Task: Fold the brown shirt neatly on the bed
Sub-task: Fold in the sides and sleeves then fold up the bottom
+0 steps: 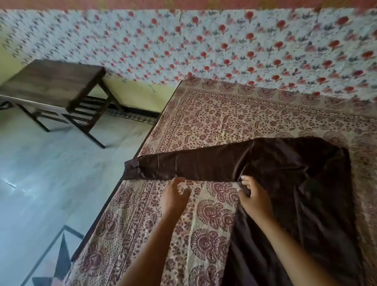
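right hand (253, 196) pinches brown shirt (304, 178) (sleeve (184, 163) outstretched); left hand (175, 196) near sleeve.

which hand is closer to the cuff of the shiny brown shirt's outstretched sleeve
Left. The left hand is just below the sleeve, partway along it toward the cuff; the right hand grips the brown satin shirt at the underarm, farther.

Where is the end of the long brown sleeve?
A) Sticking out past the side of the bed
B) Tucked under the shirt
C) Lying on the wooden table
A: the sleeve of the brown shirt lies stretched out to the left, and its cuff pokes past the edge of the bed, out over the floor.
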Tool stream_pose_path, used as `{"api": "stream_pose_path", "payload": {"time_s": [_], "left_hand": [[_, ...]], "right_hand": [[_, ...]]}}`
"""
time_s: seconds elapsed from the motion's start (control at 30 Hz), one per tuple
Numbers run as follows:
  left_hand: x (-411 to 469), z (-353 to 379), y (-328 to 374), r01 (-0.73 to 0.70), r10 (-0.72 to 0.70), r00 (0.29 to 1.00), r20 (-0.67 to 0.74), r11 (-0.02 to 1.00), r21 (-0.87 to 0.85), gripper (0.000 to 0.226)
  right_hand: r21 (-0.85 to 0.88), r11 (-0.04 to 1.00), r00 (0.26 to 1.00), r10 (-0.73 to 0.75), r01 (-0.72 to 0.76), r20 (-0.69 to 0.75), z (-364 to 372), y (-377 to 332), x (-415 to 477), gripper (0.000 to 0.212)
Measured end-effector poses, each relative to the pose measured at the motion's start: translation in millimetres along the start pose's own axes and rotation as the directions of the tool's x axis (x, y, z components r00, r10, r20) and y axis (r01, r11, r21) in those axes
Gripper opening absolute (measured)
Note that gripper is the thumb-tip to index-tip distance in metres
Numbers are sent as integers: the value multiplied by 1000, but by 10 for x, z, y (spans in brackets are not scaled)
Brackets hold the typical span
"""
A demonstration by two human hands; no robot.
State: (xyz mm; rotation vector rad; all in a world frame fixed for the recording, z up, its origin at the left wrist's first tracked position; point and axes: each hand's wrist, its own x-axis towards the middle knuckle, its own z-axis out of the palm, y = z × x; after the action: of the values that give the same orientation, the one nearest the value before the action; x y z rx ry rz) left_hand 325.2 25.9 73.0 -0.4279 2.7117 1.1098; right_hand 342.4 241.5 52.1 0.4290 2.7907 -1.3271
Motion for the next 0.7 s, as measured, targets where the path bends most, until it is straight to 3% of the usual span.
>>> {"api": "stream_pose_path", "payload": {"time_s": [0.2, 0.37, 0.53, 0.7], "left_hand": [[1070, -366, -797, 160, -158, 985, -64, 987, 27, 30], [1780, -496, -1499, 348, -347, 931, -111, 937, -9, 32], [2316, -430, -1929, 534, -533, 839, -107, 845, -20, 59], [2627, -306, -2102, 515, -522, 847, -102, 853, -85, 80]], "right_hand": [[-68, 996, 988, -56, 66, 141, 1148, -370, 688, 36], [-117, 989, 968, -62, 93, 243, 1897, -437, 1091, 37], [-212, 965, 945, -80, 152, 316, 2373, -304, 1368, 46], [-318, 935, 887, 7, 158, 462, 2617, -106, 1498, 58]]}}
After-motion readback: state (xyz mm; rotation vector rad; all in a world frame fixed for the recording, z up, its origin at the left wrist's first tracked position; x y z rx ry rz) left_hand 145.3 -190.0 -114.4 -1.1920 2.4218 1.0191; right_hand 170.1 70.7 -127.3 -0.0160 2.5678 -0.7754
